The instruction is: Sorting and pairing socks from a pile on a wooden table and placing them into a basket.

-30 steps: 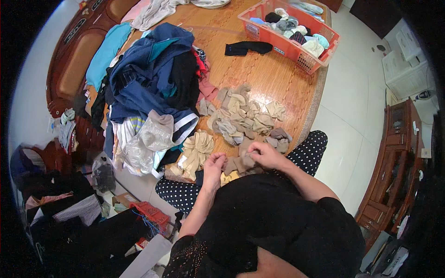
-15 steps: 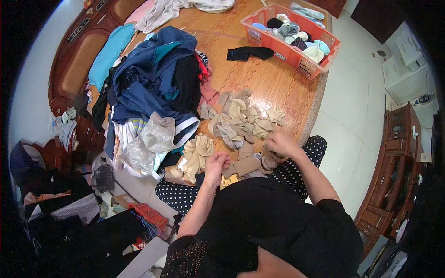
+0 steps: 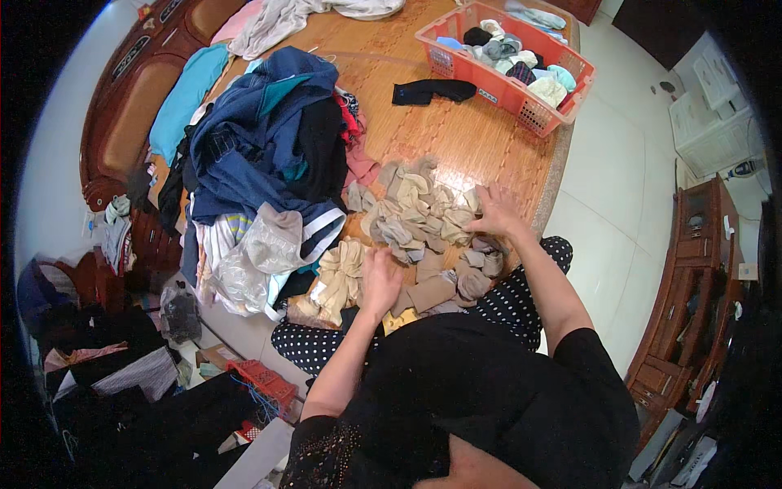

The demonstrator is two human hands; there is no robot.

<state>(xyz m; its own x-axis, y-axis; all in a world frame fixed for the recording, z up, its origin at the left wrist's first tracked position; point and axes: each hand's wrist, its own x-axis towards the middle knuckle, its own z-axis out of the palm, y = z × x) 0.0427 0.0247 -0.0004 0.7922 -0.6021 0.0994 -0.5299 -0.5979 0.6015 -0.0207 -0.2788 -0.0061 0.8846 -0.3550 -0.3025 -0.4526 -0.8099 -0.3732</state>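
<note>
Tan and beige socks lie in a loose heap on the wooden mat in front of me. My right hand reaches over the heap's right edge, fingers spread, holding nothing that I can see. Below it are grey-brown balled socks and a flat brown sock close to my lap. My left hand is back-up at the heap's near left side, fingers loosely bent forward and apart. It sits right beside a cream ruffled cloth bundle; whether the fingertips touch it is hidden.
To the left rises a big pile of clothes with a clear plastic bag on it. A black sock lies near a red plastic basket of balled socks. The mat's right edge borders the tiled floor.
My right hand has moved up and its fingers have spread over the heap. The left hand has turned back-up and shifted slightly forward. The whole view has shifted a little.
</note>
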